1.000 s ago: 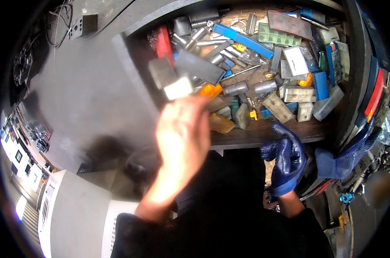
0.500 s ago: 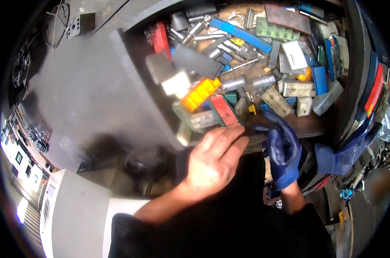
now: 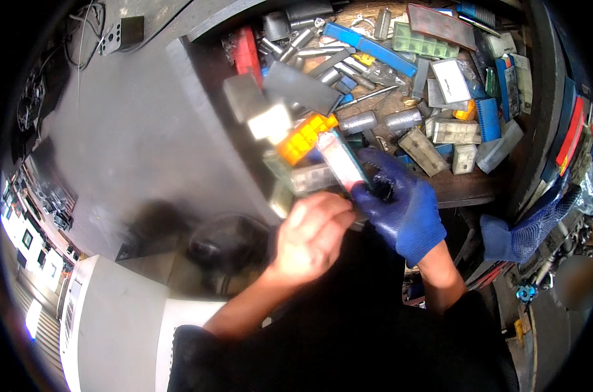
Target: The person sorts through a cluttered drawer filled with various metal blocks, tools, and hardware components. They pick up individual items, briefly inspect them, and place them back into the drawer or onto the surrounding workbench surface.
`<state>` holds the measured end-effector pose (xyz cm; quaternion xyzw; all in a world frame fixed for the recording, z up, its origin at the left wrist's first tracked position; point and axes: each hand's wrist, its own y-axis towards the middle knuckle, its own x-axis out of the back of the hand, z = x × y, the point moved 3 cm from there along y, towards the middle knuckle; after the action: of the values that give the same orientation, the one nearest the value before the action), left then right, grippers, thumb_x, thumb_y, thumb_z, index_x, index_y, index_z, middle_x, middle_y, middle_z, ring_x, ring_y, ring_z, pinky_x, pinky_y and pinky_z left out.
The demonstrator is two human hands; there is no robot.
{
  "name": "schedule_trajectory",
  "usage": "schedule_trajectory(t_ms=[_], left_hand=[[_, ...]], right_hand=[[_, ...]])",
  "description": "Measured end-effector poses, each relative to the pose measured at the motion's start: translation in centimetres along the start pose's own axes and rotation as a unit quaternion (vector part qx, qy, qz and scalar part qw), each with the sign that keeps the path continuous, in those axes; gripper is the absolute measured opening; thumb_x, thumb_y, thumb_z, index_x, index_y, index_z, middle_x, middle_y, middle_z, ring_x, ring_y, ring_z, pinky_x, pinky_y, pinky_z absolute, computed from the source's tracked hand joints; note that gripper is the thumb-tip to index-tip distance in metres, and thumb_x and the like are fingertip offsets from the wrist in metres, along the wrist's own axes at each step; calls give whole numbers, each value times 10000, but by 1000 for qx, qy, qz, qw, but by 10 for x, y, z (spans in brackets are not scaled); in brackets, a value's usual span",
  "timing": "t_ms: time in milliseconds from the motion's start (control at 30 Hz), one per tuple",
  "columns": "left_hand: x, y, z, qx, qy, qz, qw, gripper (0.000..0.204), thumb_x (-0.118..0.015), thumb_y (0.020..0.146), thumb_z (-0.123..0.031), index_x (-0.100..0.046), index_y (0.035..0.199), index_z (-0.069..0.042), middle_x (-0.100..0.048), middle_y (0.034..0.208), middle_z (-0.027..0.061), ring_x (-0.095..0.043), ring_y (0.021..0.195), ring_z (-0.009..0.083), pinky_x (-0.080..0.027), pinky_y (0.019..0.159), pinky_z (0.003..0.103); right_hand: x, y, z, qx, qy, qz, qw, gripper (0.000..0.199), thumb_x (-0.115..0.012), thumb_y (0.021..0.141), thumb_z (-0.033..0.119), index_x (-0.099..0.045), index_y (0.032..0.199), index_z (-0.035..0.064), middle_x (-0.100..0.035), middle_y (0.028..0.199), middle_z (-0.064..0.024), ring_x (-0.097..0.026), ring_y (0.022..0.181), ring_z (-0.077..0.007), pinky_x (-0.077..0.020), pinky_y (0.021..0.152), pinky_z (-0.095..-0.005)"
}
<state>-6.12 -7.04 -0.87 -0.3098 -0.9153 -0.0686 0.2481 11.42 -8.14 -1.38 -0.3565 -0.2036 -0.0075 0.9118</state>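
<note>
My right hand [image 3: 401, 206], in a blue coated glove, grips the near end of a slim rectangular box [image 3: 342, 160] with a pale, glare-washed top and dark green side. Its thumb lies along the box and the fingers curl round the right side. My left hand [image 3: 314, 236] is bare, just below and left of the box, with its fingers bent and pressed together. Whatever it may hold is hidden. Beyond the box's far end lies a yellow compartmented case [image 3: 306, 138]. Clear plastic cases [image 3: 311, 178] lie to its left, near the drawer's front edge.
The open drawer [image 3: 463, 189] holds a heap of plastic cases, metal cylinders [image 3: 402, 120], a long blue case [image 3: 370, 49] and a red-lidded case [image 3: 440, 26]. Another blue glove [image 3: 522, 228] hangs at the right. A grey metal surface [image 3: 133, 130] spreads out at the left.
My right hand has moved left and closed on the box. The box has shifted slightly up and left, its red top now looking pale. My left hand has drawn back from its near end.
</note>
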Motion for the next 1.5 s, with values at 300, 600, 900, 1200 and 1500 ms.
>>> schedule_trajectory(t_ms=[300, 600, 900, 1200, 1500], left_hand=[[14, 30, 10, 74, 98, -22, 992, 456, -754, 765, 67, -676, 1209, -1, -689, 1126, 147, -665, 1032, 330, -553, 837, 401], [24, 37, 0, 465, -458, 18, 758, 382, -717, 963, -102, -617, 1316, 3, -726, 1126, 75, -663, 934, 97, -524, 731, 224], [20, 31, 8, 390, -434, -14, 812, 449, -723, 902, 56, -593, 1326, -10, -711, 1200, 94, -666, 1076, 113, -551, 874, 233], [24, 23, 21, 424, -544, 62, 721, 402, -553, 1003, 35, -538, 1400, -23, -713, 1176, 81, -685, 1059, 133, -539, 735, 226], [34, 20, 20, 421, -492, 6, 762, 382, -575, 1008, -23, -558, 1387, 21, -722, 1196, 164, -745, 1021, 243, -588, 664, 219]], right_hand=[[38, -19, -5, 14, 185, -186, 965, 293, -711, 850, -74, -710, 1134, -1, -703, 1198, -143, -667, 1094, -213, -527, 971, -347], [36, -23, 22, 272, -73, -117, 952, 413, -651, 769, -85, -737, 1159, 18, -683, 1251, -217, -661, 1188, -360, -518, 1023, -418], [30, -16, 15, 10, 169, -94, 981, 369, -763, 892, 34, -661, 1245, 4, -715, 1176, -124, -697, 1004, -167, -579, 869, -307], [36, -21, 9, -144, 284, -125, 940, 314, -788, 848, -33, -692, 1146, -13, -752, 1010, -125, -720, 900, -179, -604, 809, -317], [63, -20, -1, -137, 268, -199, 933, 321, -724, 919, 66, -666, 1216, -43, -745, 986, -129, -706, 781, -167, -590, 706, -292]])
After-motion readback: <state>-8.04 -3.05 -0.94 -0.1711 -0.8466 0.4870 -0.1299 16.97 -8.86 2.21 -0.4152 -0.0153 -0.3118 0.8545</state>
